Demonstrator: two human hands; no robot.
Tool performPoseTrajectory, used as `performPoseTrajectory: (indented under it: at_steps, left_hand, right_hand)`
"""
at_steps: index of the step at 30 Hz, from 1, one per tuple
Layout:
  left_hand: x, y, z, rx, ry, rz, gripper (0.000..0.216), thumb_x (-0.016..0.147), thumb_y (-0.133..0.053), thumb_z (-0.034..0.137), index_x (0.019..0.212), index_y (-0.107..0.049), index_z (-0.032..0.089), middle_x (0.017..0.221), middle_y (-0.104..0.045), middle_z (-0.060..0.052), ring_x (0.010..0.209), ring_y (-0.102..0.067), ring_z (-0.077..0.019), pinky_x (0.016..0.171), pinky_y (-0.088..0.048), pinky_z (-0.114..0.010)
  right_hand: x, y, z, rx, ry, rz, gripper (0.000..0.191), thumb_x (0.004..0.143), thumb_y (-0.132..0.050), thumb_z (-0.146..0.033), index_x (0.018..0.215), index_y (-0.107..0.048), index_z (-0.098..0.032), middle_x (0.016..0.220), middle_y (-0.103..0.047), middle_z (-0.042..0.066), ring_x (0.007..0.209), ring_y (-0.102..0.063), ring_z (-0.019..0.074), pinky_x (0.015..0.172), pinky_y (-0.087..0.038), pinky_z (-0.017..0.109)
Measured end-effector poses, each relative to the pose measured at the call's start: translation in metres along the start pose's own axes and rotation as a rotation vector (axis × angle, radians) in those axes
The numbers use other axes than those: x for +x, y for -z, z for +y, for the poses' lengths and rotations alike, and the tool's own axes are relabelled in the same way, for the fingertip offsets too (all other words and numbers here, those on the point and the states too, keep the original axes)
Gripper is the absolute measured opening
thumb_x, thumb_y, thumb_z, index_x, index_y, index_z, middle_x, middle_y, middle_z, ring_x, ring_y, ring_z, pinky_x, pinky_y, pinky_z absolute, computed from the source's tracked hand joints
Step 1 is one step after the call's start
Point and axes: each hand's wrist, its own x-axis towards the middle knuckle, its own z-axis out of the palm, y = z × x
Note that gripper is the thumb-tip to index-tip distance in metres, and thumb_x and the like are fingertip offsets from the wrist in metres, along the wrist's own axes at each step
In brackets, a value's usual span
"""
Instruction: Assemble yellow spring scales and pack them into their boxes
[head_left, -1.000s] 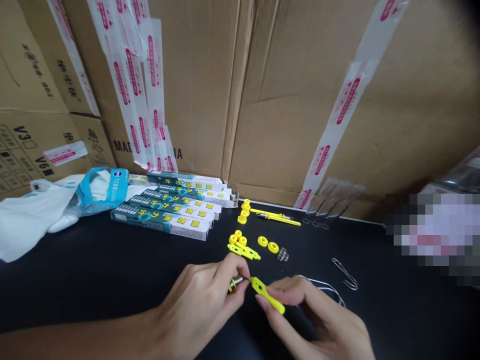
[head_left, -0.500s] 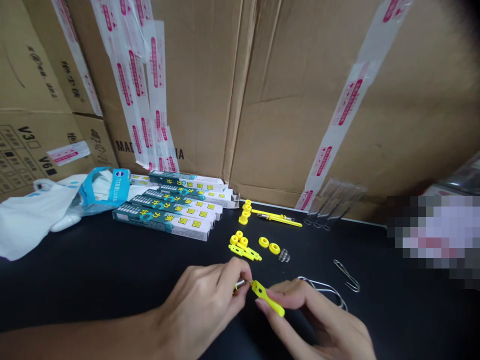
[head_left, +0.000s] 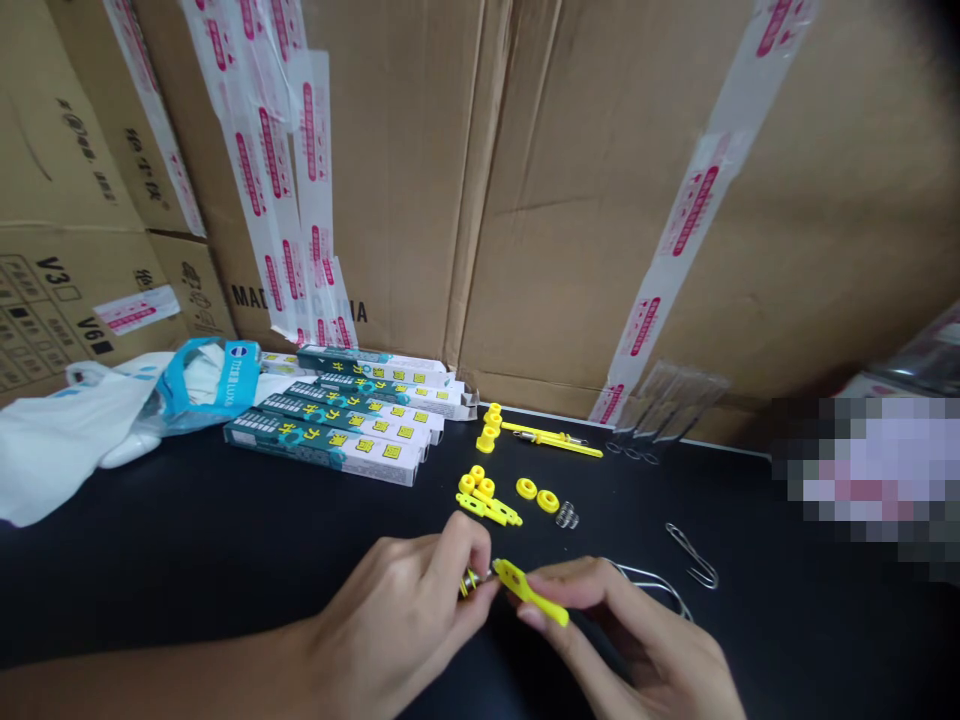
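Note:
My left hand (head_left: 420, 600) is closed in a pinch on a small metal rod with a yellow band (head_left: 470, 580), partly hidden by the fingers. Between thumb and forefinger, my right hand (head_left: 630, 630) holds a flat yellow plastic piece (head_left: 532, 592) with a hole near one end. The holed end meets the tip of the metal rod; whether the two are joined I cannot tell. Beyond the hands lie small yellow sleeves (head_left: 478, 482), flat yellow pieces (head_left: 489, 508), two yellow rings (head_left: 537, 495) and a few metal springs (head_left: 568, 515).
Printed long boxes (head_left: 322, 455) are stacked at the back left beside a white and blue plastic bag (head_left: 217, 375). Long yellow parts (head_left: 559, 440) lie near the cardboard wall (head_left: 390, 180). Bent metal hooks (head_left: 694, 555) rest on the black table (head_left: 187, 560) at the right.
The left fingers have shifted slightly, so more of the rod and its yellow band shows. The flat yellow piece has moved a little left and turned slightly.

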Motion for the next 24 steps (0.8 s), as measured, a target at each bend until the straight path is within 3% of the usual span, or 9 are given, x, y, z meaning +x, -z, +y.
performPoseTrajectory:
  at_steps: [7,14,19,24]
  left_hand:
    - [0.000,0.002,0.001,-0.151,0.158,-0.090,0.021,0.090,-0.049,0.016,0.081,-0.033,0.026,0.069,-0.063,0.006,0.050,-0.062,-0.0122,0.048,-0.042,-0.022]
    - [0.002,0.005,-0.001,-0.448,0.391,-0.262,0.026,0.097,-0.048,0.035,0.079,-0.032,0.026,0.080,-0.068,0.003,0.065,-0.063,-0.0143,0.058,-0.044,-0.024]
    - [0.003,0.004,-0.005,-0.618,0.445,-0.261,0.031,0.097,-0.052,0.040,0.079,-0.031,0.026,0.082,-0.068,0.003,0.072,-0.063,-0.0156,0.065,-0.045,-0.027]
    - [0.009,0.007,-0.003,-0.756,0.445,-0.197,0.034,0.094,-0.059,0.033,0.078,-0.031,0.026,0.078,-0.066,0.003,0.070,-0.060,-0.0142,0.063,-0.042,-0.026]
  right_hand:
    - [0.003,0.005,-0.001,-0.001,-0.013,-0.027,0.010,0.087,-0.073,-0.019,0.091,-0.072,-0.028,0.094,-0.080,-0.002,0.086,-0.077,0.0164,0.080,-0.061,0.018]
    - [0.013,0.012,-0.004,0.050,0.034,-0.121,0.015,0.091,-0.066,-0.014,0.092,-0.071,-0.028,0.096,-0.079,-0.001,0.090,-0.075,0.0153,0.080,-0.059,0.019]
    - [0.019,0.016,0.000,0.093,0.115,-0.177,0.019,0.093,-0.061,-0.011,0.095,-0.071,-0.027,0.096,-0.079,0.000,0.089,-0.073,0.0155,0.080,-0.058,0.021]
    - [0.020,0.015,0.004,0.080,-0.014,-0.129,0.012,0.092,-0.066,-0.020,0.087,-0.074,-0.026,0.097,-0.078,0.003,0.089,-0.074,0.0190,0.077,-0.059,0.024]
